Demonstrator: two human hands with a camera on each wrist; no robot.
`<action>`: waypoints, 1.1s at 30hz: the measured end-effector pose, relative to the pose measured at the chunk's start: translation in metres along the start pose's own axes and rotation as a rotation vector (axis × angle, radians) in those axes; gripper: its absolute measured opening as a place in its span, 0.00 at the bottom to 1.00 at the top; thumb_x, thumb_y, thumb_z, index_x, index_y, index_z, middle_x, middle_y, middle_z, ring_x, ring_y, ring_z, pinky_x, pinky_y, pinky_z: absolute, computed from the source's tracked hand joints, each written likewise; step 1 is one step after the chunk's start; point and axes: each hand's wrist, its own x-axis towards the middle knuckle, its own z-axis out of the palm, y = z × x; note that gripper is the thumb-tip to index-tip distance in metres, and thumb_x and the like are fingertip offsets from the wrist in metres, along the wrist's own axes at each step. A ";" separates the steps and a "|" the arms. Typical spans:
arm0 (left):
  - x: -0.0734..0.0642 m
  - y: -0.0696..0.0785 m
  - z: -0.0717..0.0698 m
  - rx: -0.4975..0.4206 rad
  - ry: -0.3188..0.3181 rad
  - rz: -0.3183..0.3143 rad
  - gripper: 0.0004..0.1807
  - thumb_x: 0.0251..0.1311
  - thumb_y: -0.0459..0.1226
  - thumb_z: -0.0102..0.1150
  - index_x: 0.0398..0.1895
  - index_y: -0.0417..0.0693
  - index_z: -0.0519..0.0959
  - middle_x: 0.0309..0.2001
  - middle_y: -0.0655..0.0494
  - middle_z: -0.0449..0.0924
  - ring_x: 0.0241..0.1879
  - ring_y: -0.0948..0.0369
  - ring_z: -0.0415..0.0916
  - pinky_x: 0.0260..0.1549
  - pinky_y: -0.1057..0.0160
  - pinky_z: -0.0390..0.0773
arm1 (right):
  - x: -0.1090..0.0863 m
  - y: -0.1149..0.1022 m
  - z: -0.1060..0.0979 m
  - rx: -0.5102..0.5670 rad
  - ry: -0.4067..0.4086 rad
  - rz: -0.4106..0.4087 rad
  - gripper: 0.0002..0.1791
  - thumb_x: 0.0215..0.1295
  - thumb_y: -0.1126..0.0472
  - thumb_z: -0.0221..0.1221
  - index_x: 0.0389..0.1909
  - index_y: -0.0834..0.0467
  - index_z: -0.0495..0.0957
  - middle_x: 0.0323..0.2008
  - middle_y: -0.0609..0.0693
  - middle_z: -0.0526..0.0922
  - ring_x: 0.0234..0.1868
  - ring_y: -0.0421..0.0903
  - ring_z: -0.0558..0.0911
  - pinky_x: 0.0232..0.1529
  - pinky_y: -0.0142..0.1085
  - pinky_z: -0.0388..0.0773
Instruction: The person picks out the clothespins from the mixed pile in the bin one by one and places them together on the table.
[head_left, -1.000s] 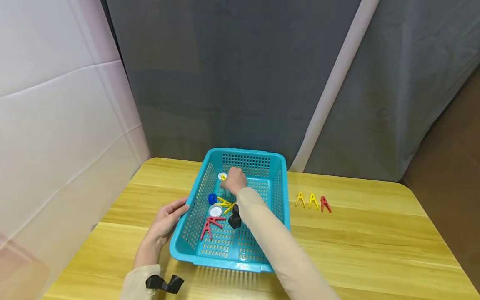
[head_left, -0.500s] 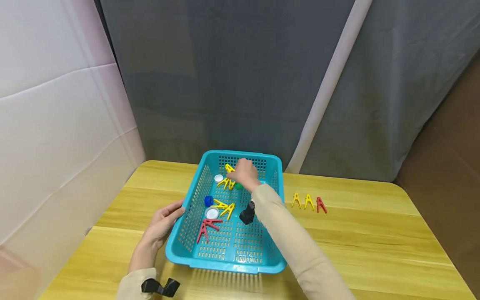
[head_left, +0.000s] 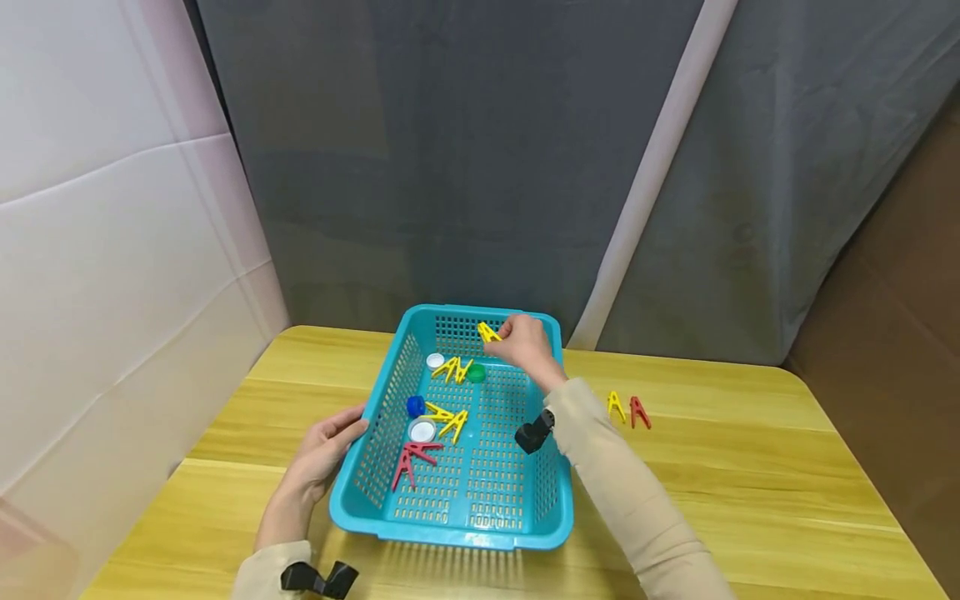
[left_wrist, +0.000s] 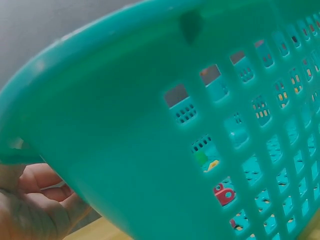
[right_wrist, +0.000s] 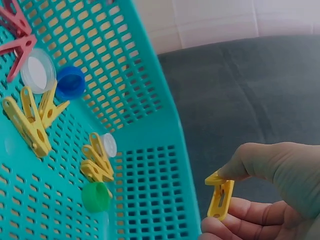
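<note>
My left hand [head_left: 318, 462] holds the left side of a turquoise plastic basket [head_left: 450, 529], its thumb at the rim. In the left wrist view the fingers [left_wrist: 40, 180] sit beneath the rim. My right hand [head_left: 525, 343] pinches a yellow clothespin [right_wrist: 220, 196] between thumb and fingers, over the back right part of the basket. On the basket floor lie more yellow clothespins [head_left: 453, 368], two red clothespins [head_left: 408, 462], a green cap [head_left: 476, 372], a blue cap [head_left: 416, 406], a small white cap [head_left: 435, 361] and a larger clear-rimmed white lid [head_left: 422, 430].
To the right of the basket, a yellow clothespin [head_left: 616, 406] and a red clothespin [head_left: 639, 412] stand on the wooden table [head_left: 735, 483]. The right sleeve [head_left: 637, 492] crosses the basket's right rim. A grey curtain [head_left: 465, 167] hangs behind the table.
My right hand has risen from the basket's back left and moved right, carrying a yellow clothespin. The green cap has come into sight. One table clothespin is now hidden behind the arm.
</note>
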 end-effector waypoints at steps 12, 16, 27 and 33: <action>0.004 -0.001 0.000 -0.025 -0.010 -0.006 0.29 0.66 0.34 0.50 0.66 0.28 0.58 0.50 0.47 0.77 0.37 0.66 0.79 0.38 0.64 0.81 | -0.017 0.012 -0.034 -0.058 0.049 -0.037 0.11 0.51 0.60 0.66 0.29 0.62 0.76 0.25 0.52 0.76 0.25 0.46 0.74 0.25 0.32 0.72; 0.004 -0.001 0.000 -0.037 -0.021 -0.001 0.29 0.67 0.34 0.50 0.66 0.28 0.57 0.51 0.45 0.76 0.38 0.65 0.79 0.39 0.64 0.81 | -0.022 0.023 -0.046 -0.062 0.058 -0.029 0.12 0.52 0.61 0.65 0.33 0.64 0.76 0.26 0.53 0.77 0.25 0.46 0.74 0.25 0.32 0.73; 0.002 0.001 -0.002 -0.026 -0.009 -0.002 0.28 0.67 0.34 0.50 0.66 0.29 0.59 0.49 0.47 0.78 0.38 0.63 0.80 0.39 0.61 0.81 | -0.030 0.057 -0.074 -0.112 0.127 0.063 0.11 0.53 0.59 0.64 0.30 0.63 0.76 0.25 0.54 0.76 0.25 0.47 0.74 0.25 0.35 0.73; -0.001 0.001 -0.004 -0.048 -0.007 -0.004 0.29 0.66 0.34 0.50 0.66 0.28 0.58 0.47 0.49 0.78 0.38 0.64 0.80 0.38 0.62 0.81 | -0.034 0.075 -0.086 -0.094 0.138 0.107 0.12 0.55 0.60 0.64 0.33 0.65 0.76 0.29 0.57 0.77 0.26 0.48 0.74 0.27 0.34 0.76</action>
